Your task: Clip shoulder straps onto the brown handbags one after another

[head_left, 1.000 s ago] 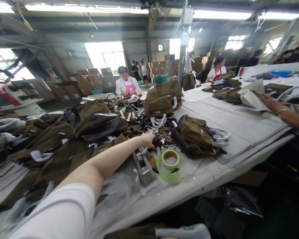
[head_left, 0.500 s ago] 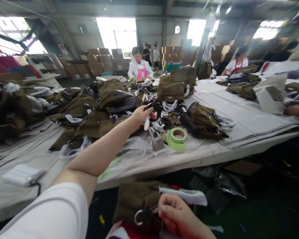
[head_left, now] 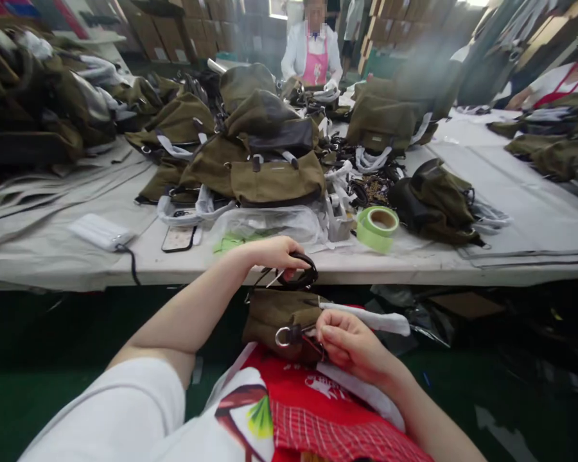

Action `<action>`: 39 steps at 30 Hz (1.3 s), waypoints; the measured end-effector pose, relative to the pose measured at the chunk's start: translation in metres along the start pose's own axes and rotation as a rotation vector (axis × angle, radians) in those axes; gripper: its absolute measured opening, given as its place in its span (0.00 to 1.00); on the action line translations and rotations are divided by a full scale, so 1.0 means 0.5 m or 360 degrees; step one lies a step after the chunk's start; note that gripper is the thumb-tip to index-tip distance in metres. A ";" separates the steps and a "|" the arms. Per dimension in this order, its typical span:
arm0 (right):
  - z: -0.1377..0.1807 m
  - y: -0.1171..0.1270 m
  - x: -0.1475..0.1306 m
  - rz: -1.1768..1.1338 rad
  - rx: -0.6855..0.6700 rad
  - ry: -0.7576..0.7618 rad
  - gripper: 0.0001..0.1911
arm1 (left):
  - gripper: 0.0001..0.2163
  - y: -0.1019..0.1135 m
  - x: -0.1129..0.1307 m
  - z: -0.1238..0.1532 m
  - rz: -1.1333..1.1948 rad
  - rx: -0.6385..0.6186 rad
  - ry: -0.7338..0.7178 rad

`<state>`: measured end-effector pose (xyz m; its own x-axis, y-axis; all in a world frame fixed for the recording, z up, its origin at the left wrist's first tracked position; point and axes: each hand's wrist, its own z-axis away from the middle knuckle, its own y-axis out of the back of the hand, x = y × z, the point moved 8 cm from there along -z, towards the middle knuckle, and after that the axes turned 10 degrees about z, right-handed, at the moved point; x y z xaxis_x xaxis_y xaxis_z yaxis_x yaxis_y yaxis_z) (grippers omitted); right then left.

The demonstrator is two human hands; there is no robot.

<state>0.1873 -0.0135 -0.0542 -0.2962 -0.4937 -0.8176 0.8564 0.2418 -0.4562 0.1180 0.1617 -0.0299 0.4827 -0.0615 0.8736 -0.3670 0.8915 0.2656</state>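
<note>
My left hand is closed round a coiled black strap, held in the air just in front of the table's near edge. Below it an olive canvas bag lies on my lap, over a red apron. My right hand pinches the bag's dark tab beside a metal D-ring. A white wrapped handle sticks out to the right of the bag.
The long grey table carries heaps of olive bags, a green tape roll, a phone, a white pack and clear plastic wrap. A person in a pink apron works at the far side. Another sits at the right.
My left hand has drawn the black strap back from the pile on the table to above my lap. The view has tipped down, and my right hand on the bag shows fully.
</note>
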 end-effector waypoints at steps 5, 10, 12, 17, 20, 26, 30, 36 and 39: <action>-0.019 0.004 -0.004 0.0024 0.0077 0.0003 0.18 | 0.12 0.040 0.003 -0.141 -0.0465 0.0301 -0.0146; -0.030 0.033 -0.011 -0.0018 0.0254 0.0029 0.17 | 0.21 0.076 0.009 -0.139 -0.0447 0.0786 -0.0421; -0.034 0.039 -0.007 -0.0024 0.0231 -0.0003 0.16 | 0.16 0.084 -0.009 -0.079 -0.0471 0.1073 -0.0413; -0.052 0.053 -0.007 0.0025 0.0250 -0.0072 0.16 | 0.12 0.030 -0.102 0.045 -0.0965 0.1147 0.0144; -0.074 0.048 -0.009 0.0094 0.0248 -0.0115 0.18 | 0.11 -0.001 -0.138 0.081 -0.1238 0.1094 0.0356; -0.111 0.027 -0.002 0.0161 0.0186 -0.0164 0.18 | 0.07 0.001 -0.166 0.103 -0.1076 0.1099 0.0345; -0.117 0.033 -0.001 0.0166 0.0230 -0.0127 0.18 | 0.09 -0.002 -0.182 0.087 -0.0843 0.0970 0.0243; -0.116 0.042 0.005 0.0217 0.0275 -0.0147 0.17 | 0.06 -0.023 -0.175 0.063 -0.0434 0.0771 -0.0010; -0.118 0.046 0.003 0.0227 0.0303 -0.0162 0.17 | 0.06 -0.030 -0.156 0.071 -0.0111 0.0755 -0.0104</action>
<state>0.1813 0.0408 -0.0867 -0.1306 -0.5500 -0.8249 0.9535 0.1582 -0.2564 0.0576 0.1371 -0.0874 0.4736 -0.1554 0.8669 -0.6650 0.5823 0.4677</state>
